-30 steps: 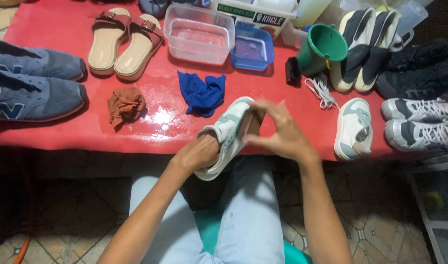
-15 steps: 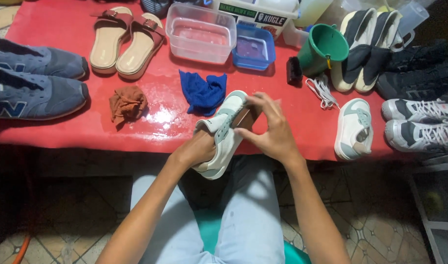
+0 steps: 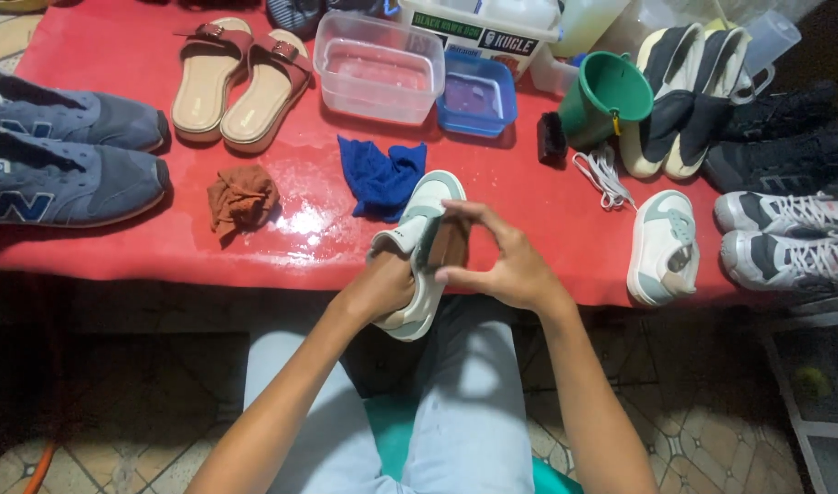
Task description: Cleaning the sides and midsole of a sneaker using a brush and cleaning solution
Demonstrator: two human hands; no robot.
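Note:
I hold a white and pale green sneaker (image 3: 419,247) over the near edge of the red table (image 3: 528,210), above my lap. My left hand (image 3: 382,288) grips its heel end from below. My right hand (image 3: 501,261) holds its side with fingers curled over the opening, where a tan lining shows. Its matching sneaker (image 3: 663,245) lies on the table to the right. A blue cloth (image 3: 379,178) lies just beyond the held shoe's toe, and a brown rag (image 3: 242,198) sits to the left on a wet patch.
Two grey-blue sneakers (image 3: 62,155) lie at left, tan sandals (image 3: 236,82) behind. A clear tub (image 3: 379,69), a blue tub (image 3: 476,96), a black brush (image 3: 552,137), a green bucket (image 3: 606,96), white laces (image 3: 603,174) and more shoes (image 3: 784,220) fill the back and right.
The sneaker has shifted slightly up and toward the table, and my right hand's fingers have moved over its opening. The rest stays put.

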